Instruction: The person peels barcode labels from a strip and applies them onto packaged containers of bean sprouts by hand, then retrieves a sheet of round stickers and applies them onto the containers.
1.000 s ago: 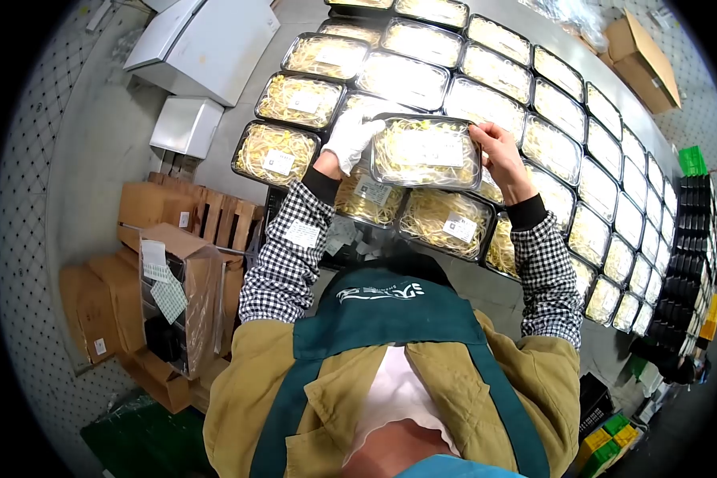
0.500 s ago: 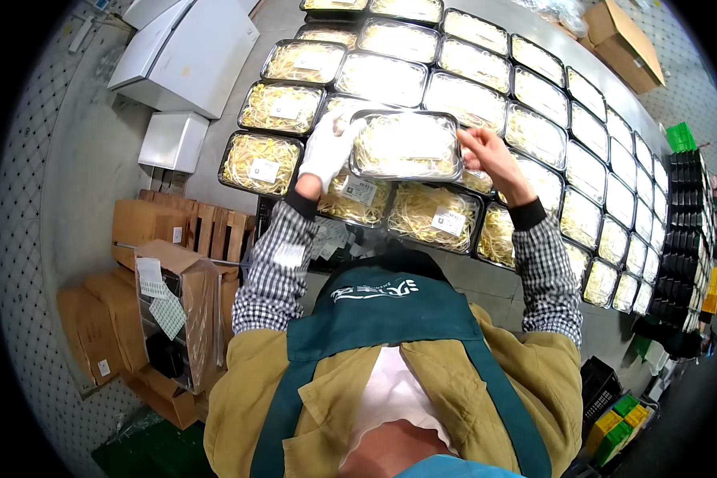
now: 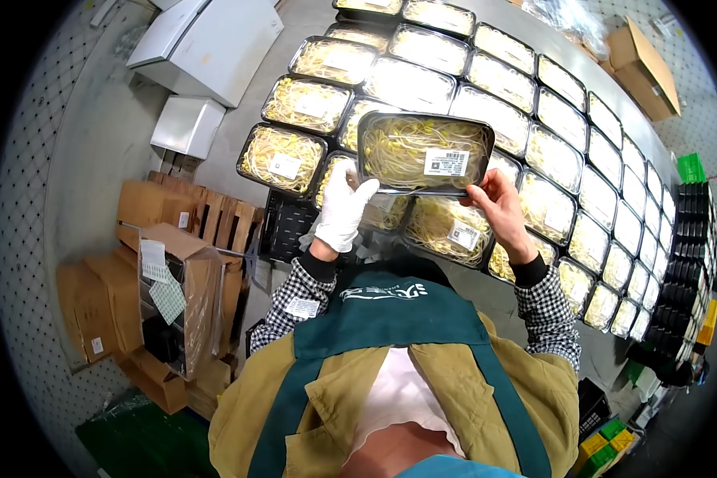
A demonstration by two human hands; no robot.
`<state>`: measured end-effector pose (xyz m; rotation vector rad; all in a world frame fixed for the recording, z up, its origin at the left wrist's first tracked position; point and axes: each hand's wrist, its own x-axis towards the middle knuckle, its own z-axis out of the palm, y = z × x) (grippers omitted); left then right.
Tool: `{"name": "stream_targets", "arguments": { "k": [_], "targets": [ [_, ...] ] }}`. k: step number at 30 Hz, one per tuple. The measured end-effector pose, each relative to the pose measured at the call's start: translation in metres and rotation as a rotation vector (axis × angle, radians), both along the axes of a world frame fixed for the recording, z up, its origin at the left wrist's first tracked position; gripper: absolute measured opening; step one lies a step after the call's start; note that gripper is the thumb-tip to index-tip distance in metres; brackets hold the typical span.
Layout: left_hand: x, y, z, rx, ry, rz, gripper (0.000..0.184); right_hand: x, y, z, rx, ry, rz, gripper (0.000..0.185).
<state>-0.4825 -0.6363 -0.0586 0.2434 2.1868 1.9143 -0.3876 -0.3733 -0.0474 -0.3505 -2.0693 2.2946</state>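
Note:
A black plastic tray of bean sprouts (image 3: 406, 147) under clear film is raised above the other packs, its top tilted towards me. A white printed label shows at its lower right. My left hand (image 3: 344, 211), in a white glove, grips the lower left corner with the thumb at the edge. My bare right hand (image 3: 503, 211) pinches the lower right corner between thumb and fingers. Just below the held tray lies a labelled sprout pack (image 3: 448, 227). Another labelled pack (image 3: 283, 162) sits at the left end of the front row.
Rows of sprout packs (image 3: 554, 158) cover the metal table. Tall stacks of black trays (image 3: 689, 255) stand at the far right. On the left are white cabinets (image 3: 207, 52), a wooden pallet (image 3: 219, 211) and cardboard boxes (image 3: 163, 203). An open carton (image 3: 641, 68) sits at the back right.
The tray has tipped up towards me, so its label and sprouts now show instead of glare. Both hands have shifted to its lower corners. My view has turned slightly.

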Motion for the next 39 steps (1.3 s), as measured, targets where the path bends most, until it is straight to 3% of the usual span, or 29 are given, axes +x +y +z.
{"name": "stream_targets", "arguments": {
  "k": [2, 3, 6, 9, 12, 13, 16, 19, 23, 25, 28, 30, 34, 36, 38, 39],
  "targets": [
    [-0.004, -0.004, -0.004, 0.072, -0.001, 0.024, 0.024, -0.007, -0.004, -0.001, 0.052, 0.033, 0.014, 0.013],
    [-0.002, -0.003, 0.018, 0.045, -0.011, 0.039, 0.023, -0.012, -0.007, 0.003, 0.041, 0.04, 0.027, 0.013],
    [-0.007, -0.012, 0.003, 0.244, -0.077, 0.065, 0.023, -0.025, -0.009, 0.001, 0.021, 0.018, 0.088, 0.013],
    [-0.01, -0.026, -0.003, 0.258, -0.13, 0.065, 0.021, -0.039, -0.014, -0.001, -0.066, 0.004, 0.123, 0.013],
    [-0.016, -0.024, 0.037, 0.374, -0.272, 0.153, 0.032, -0.074, -0.016, 0.008, -0.321, -0.037, 0.121, 0.012],
    [-0.021, -0.032, 0.025, 0.513, -0.149, 0.103, 0.044, -0.095, -0.008, 0.001, -0.329, -0.028, 0.136, 0.013],
    [-0.014, -0.047, 0.029, 0.466, 0.034, 0.24, 0.043, -0.166, -0.009, 0.007, -0.349, -0.05, 0.082, 0.012],
    [0.003, -0.074, 0.018, 0.372, 0.007, 0.434, 0.036, -0.263, -0.018, -0.013, -0.451, 0.11, 0.063, 0.013],
    [0.03, -0.116, -0.014, 0.292, -0.047, 0.733, 0.03, -0.376, -0.032, -0.027, -0.462, 0.094, -0.115, 0.027],
    [0.047, -0.134, -0.032, 0.32, -0.103, 0.831, 0.03, -0.399, -0.028, -0.045, -0.417, 0.02, -0.081, 0.019],
    [0.066, -0.142, -0.054, 0.251, -0.215, 0.923, 0.031, -0.366, -0.012, -0.041, -0.209, -0.182, 0.133, 0.026],
    [0.079, -0.143, -0.085, 0.244, -0.258, 0.885, 0.03, -0.34, 0.004, -0.042, 0.019, -0.108, 0.113, 0.036],
    [0.091, -0.125, -0.163, 0.284, -0.507, 0.533, 0.033, -0.225, 0.017, 0.008, 0.121, -0.068, 0.044, 0.037],
    [0.083, -0.092, -0.2, 0.048, -0.391, 0.359, 0.035, -0.159, 0.028, 0.019, 0.064, -0.064, -0.001, 0.033],
    [0.081, -0.082, -0.276, 0.578, -0.749, 0.307, 0.035, -0.087, 0.036, 0.024, 0.151, -0.087, -0.059, 0.03],
    [0.072, -0.067, -0.25, 0.552, -0.799, 0.201, 0.037, -0.049, 0.026, 0.035, 0.138, -0.148, -0.141, 0.028]
  ]
}}
